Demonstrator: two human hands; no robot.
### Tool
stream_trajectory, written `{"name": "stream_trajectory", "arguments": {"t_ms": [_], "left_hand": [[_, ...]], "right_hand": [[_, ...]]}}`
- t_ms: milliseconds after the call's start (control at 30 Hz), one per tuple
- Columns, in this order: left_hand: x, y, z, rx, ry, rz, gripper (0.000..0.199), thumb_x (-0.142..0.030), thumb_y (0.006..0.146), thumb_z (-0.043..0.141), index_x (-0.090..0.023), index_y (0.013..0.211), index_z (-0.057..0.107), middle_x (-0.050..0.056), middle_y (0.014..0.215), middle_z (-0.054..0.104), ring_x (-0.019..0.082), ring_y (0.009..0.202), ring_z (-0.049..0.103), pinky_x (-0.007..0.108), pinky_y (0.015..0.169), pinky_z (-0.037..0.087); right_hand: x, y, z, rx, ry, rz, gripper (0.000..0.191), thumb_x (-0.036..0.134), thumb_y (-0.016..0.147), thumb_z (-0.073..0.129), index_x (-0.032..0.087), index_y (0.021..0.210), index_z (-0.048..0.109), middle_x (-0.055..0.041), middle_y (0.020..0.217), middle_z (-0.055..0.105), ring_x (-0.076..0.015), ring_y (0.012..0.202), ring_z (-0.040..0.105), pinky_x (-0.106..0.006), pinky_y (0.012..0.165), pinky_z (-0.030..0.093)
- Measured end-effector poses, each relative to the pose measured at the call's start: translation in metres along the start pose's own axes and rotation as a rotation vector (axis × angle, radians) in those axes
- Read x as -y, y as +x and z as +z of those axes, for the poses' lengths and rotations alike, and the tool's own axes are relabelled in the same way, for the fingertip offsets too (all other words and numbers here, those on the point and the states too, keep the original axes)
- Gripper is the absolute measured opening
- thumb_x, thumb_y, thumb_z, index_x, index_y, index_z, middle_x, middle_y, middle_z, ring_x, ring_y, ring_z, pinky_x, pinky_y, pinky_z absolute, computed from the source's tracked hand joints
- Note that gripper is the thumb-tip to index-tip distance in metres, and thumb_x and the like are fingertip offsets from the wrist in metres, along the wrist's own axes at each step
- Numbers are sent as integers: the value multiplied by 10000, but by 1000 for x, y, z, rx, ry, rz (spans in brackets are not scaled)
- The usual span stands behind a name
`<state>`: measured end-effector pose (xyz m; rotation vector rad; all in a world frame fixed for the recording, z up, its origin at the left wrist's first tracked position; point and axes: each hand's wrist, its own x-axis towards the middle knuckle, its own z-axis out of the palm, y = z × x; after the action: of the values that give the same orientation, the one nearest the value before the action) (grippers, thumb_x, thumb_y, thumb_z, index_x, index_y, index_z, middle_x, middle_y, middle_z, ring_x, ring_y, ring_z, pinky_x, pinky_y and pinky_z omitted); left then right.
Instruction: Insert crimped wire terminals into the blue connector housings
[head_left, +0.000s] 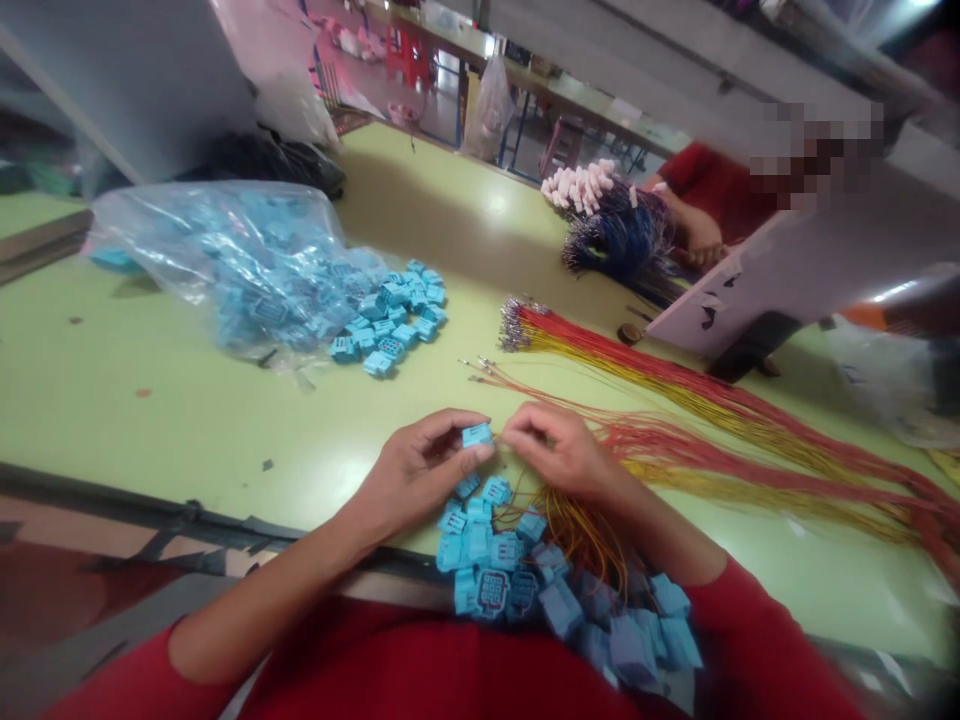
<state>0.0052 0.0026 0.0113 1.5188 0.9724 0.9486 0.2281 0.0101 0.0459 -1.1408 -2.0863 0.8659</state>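
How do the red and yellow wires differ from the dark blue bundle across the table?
The red and yellow wires lie stretched flat; the dark blue wire bundle sits heaped. The red and yellow wires end in metal terminals, the bundle in pale pink tips. Both are thin wires.

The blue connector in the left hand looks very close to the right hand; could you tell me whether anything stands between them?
Nothing visible does: only a narrow gap over the green table separates the blue plastic connector in the left hand from the right hand.
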Motion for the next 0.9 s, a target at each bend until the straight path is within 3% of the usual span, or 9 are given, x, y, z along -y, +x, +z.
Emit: {"name": "stream_trajectory", "arguments": {"t_ms": [133, 267, 333, 433, 500, 600, 667, 800, 900], "left_hand": [[-28, -2, 29, 204, 79, 295, 221, -291, 915, 723, -192, 1111, 738, 55, 925, 676, 150, 730, 616, 308, 715, 526], [-52, -4, 84, 570, 103, 360, 203, -251, 890, 734, -188, 1084, 729, 74, 988, 663, 203, 859, 643, 312, 774, 526], [-57, -3, 107, 744, 109, 425, 150, -292, 875, 742, -173, 951, 694, 64, 922, 652, 222, 880, 645, 302, 772, 520], [-58, -4, 121, 927, 80, 489, 204, -356, 906, 696, -190, 842, 597, 50, 858, 637, 224, 856, 655, 288, 757, 521], [-58, -7, 119, 956, 46, 492, 193, -359, 932, 670, -195, 867, 591, 66, 907, 664, 233, 892, 676, 295, 796, 533], [-57, -12, 103, 897, -26, 506, 188, -367, 941, 668, -181, 955, 646, 106, 1040, 713, 256, 1014, 694, 316, 901, 542], [-52, -13, 87, 773, -36, 502, 203, -357, 954, 647, -170, 1027, 674, 122, 1105, 727, 256, 1051, 693, 326, 938, 541], [-22, 0, 32, 296, 225, 350, 178, -267, 989, 539, -190, 1027, 695, 89, 999, 723, 231, 944, 679, 369, 889, 555], [7, 18, -27, -89, 583, 310, 282, -265, 977, 517, -170, 1201, 659, 149, 1206, 675, 281, 1045, 659, 454, 925, 550]], "right_hand": [[-25, 10, -27, -48, -7, 160, 193, 339, 961, 591, 173, 890, 659, -1, 778, 646, -127, 698, 554, -256, 656, 426], [-54, 32, -37, 73, -216, 184, 78, 221, 852, 676, 173, 914, 680, -23, 857, 678, -151, 752, 574, -279, 706, 425], [-63, 47, -34, 88, -330, 175, 112, 198, 816, 716, 171, 918, 678, -46, 919, 678, -173, 820, 581, -301, 764, 426], [-70, 65, -23, 56, -436, 225, 107, 217, 833, 718, 165, 910, 664, -56, 926, 652, -184, 844, 568, -306, 779, 411], [-72, 71, -12, 11, -436, 255, 71, 234, 874, 681, 171, 887, 652, -39, 892, 633, -172, 810, 552, -294, 754, 399], [-74, 70, 5, -64, -398, 225, 91, 227, 923, 620, 187, 842, 625, -23, 857, 622, -167, 799, 537, -287, 742, 384], [-75, 67, 13, -87, -407, 202, 127, 220, 944, 582, 195, 822, 606, -28, 849, 622, -180, 820, 534, -299, 754, 379], [-77, 61, 21, -121, -416, 185, 152, 236, 954, 545, 209, 804, 555, -43, 856, 612, -200, 838, 524, -320, 767, 381], [-76, 59, 21, -173, -340, 169, 127, 245, 960, 505, 220, 837, 523, -36, 864, 603, -197, 833, 527, -314, 755, 385]]}}
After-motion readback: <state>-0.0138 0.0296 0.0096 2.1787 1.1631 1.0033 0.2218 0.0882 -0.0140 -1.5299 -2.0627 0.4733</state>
